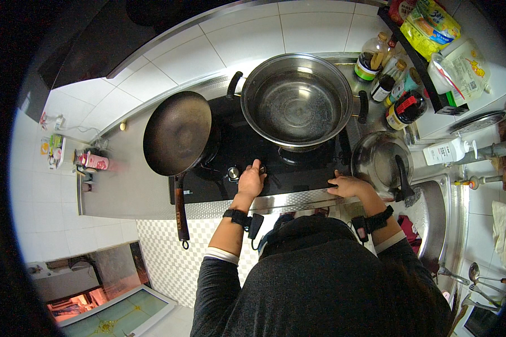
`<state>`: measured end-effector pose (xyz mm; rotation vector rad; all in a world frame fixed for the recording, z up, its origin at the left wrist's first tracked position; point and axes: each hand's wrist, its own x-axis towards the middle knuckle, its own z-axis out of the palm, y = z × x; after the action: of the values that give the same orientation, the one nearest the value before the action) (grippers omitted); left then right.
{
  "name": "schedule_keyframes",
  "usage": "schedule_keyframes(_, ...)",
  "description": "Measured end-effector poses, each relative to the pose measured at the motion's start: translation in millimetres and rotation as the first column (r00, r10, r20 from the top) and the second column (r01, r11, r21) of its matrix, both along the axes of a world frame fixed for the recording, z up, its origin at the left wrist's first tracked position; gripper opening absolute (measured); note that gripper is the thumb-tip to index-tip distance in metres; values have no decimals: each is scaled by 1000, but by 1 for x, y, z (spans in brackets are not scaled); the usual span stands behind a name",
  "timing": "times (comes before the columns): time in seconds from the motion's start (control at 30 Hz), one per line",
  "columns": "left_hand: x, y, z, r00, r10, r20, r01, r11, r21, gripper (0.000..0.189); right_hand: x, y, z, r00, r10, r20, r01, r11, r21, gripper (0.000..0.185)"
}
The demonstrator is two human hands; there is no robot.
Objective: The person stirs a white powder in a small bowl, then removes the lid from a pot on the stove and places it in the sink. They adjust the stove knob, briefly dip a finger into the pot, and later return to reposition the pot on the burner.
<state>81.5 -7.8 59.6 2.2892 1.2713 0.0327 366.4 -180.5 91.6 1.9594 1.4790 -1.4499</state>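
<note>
My left hand (252, 180) has its fingers on a control knob (262, 169) of the black gas cooktop (236, 139); a second round knob (233, 173) sits just left of it. My right hand (345, 185) rests at the cooktop's front right edge, its fingers apart. On the right burner stands a large two-handled steel pot (297, 105), which seems to hold clear water. A dark wok (178, 134) sits over the left burner, tilted, its wooden handle pointing towards the front edge. Whether a flame burns under the pot cannot be seen.
Right of the cooktop lies a glass lid (381, 162) with a black handle, beside the steel sink (434, 223). Sauce bottles (405, 109) stand behind it, below a black shelf (421, 63) with packets. A white pump bottle (445, 151) is near the sink. Ladles (474, 274) hang lower right.
</note>
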Motion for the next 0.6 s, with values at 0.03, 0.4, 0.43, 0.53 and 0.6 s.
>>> schedule_keyframes(0.03,0,0,0,1000,4,-14,-4,1000,0,36,0,0,0,1000,-1,-1,1,1000,-1,63)
schedule_keyframes(0.4,0,0,1,1000,-8,-7,8,1000,16,38,2,-1,-4,1000,6,-20,-6,1000,9,63)
schedule_keyframes(0.43,0,0,1,1000,-7,-13,7,1000,20,38,1,-2,-4,1000,7,-17,-7,1000,19,63)
schedule_keyframes(0.53,-1,0,0,1000,-9,0,9,1000,25,38,1,-2,-3,1000,11,-23,-11,1000,27,63)
schedule_keyframes(0.6,-1,0,-1,1000,-9,10,9,1000,27,38,1,-2,-2,1000,10,-21,-9,1000,25,63)
